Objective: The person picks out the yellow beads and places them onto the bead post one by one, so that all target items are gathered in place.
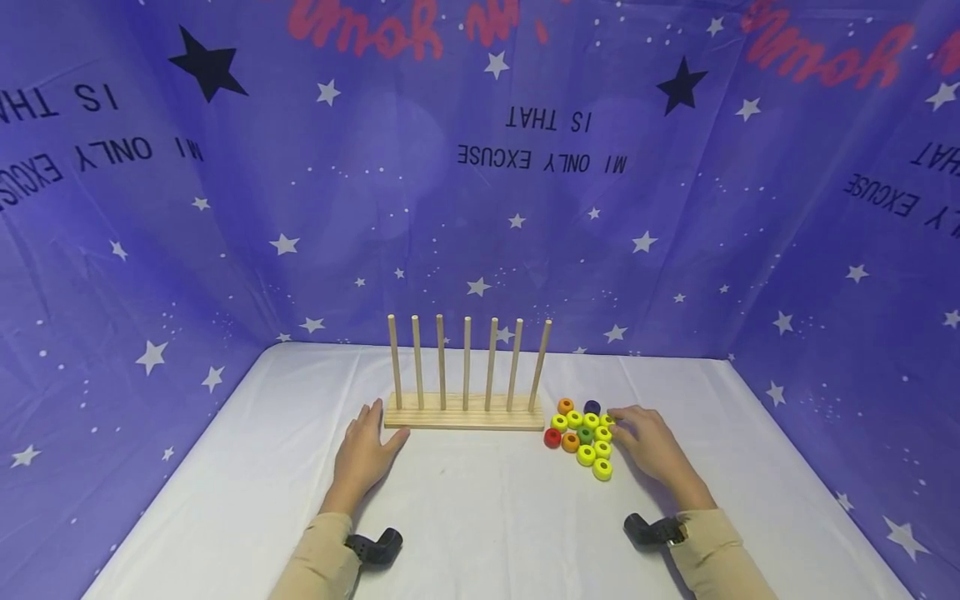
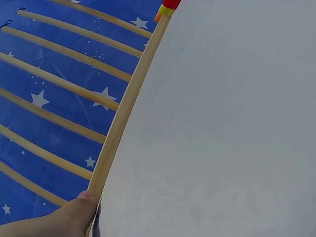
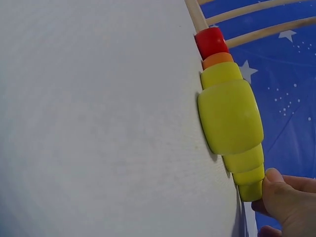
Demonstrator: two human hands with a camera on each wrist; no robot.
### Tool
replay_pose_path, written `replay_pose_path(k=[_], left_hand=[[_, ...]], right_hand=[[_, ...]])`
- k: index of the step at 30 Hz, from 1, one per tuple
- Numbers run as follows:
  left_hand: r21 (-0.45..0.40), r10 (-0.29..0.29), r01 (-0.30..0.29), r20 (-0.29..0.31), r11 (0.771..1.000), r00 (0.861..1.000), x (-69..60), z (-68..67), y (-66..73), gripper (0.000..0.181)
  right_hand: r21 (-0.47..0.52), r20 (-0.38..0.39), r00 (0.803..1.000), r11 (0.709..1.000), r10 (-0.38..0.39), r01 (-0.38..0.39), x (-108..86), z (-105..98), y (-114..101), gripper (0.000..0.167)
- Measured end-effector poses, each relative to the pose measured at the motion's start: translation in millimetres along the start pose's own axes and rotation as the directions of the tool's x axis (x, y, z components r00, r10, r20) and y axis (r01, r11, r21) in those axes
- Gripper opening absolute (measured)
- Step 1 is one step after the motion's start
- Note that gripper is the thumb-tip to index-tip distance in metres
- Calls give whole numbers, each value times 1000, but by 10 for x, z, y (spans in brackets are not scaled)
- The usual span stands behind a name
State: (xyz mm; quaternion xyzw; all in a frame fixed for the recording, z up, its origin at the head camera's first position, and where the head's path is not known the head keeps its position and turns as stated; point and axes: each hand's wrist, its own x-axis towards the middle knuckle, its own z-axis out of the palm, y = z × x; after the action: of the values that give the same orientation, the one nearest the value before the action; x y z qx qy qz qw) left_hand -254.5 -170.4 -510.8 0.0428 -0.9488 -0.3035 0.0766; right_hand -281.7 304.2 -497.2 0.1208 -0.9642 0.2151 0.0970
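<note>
A white, faintly creased surface (image 1: 480,525) bears a wooden rack (image 1: 465,422) with seven pegs (image 1: 467,358); near its right end cluster yellow beads (image 1: 587,456), two orange beads (image 1: 571,443), a red bead (image 1: 552,438), a green bead (image 1: 584,436) and a dark bead (image 1: 592,407), perhaps purple.

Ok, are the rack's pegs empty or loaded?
Empty: in the head view all seven pegs stand bare, and the beads sit in a cluster on the white tabletop.

A purple-blue fabric curtain (image 1: 427,233) forms the walls at the left, back and right of the frame. It carries small white stars (image 1: 478,287), larger black stars (image 1: 210,67) at upper left and upper right, black upside-down capital letters (image 1: 542,158), and pinkish-red handwriting (image 1: 367,29) along the top. A white table surface (image 1: 480,517) occupies the lower part. The light looks soft.
</note>
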Motion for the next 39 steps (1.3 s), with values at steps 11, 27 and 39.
replay_pose_path(k=[11,27,39], left_hand=[[-2,7,-7,-33,1000,999,42,47,-1,83],[5,-2,2,-30,1000,1000,70,61,13,85],[19,8,-7,-38,1000,999,56,61,19,78]], right_hand=[[25,-12,1000,1000,13,-13,-13,43,54,39],[52,6,999,998,40,-40,34,120,104,46],[46,-2,997,996,75,-75,64,149,101,40]])
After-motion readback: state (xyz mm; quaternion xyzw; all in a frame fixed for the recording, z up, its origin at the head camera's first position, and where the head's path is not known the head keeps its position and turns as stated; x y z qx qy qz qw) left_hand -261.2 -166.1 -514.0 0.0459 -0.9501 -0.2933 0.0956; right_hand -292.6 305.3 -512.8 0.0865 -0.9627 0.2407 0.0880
